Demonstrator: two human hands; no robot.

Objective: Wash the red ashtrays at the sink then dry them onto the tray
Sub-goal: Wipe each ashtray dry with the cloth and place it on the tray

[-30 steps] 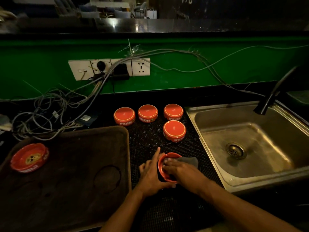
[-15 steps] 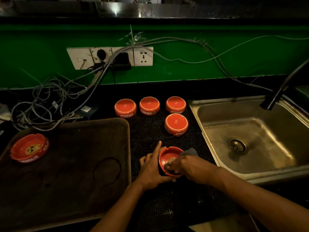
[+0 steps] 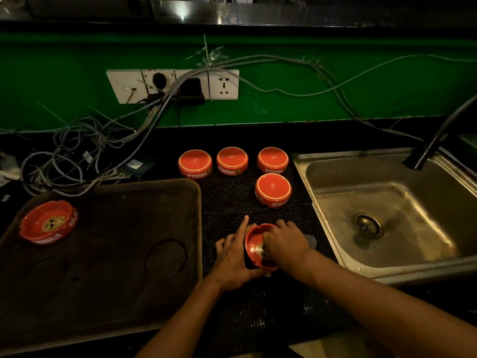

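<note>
My left hand [image 3: 233, 257] grips a red ashtray [image 3: 254, 242] from its left side, tilted on the black mat, with the index finger stretched up along its rim. My right hand [image 3: 286, 242] reaches into the bowl and presses a dark cloth [image 3: 311, 241] against the inside. Several more red ashtrays stand upside down on the mat behind, the nearest one [image 3: 273, 189] next to the sink. One red ashtray [image 3: 49, 222] lies right way up at the far left of the brown tray [image 3: 144, 208].
A steel sink [image 3: 387, 202] with a drain lies to the right, under a dark tap [image 3: 436, 135]. A tangle of cables [image 3: 77, 156] runs from wall sockets [image 3: 173, 85] down to the counter behind the tray.
My right hand has moved with the cloth across the ashtray's bowl, from its near edge further inside. The left hand keeps the same grip. The camera has tilted slightly.
</note>
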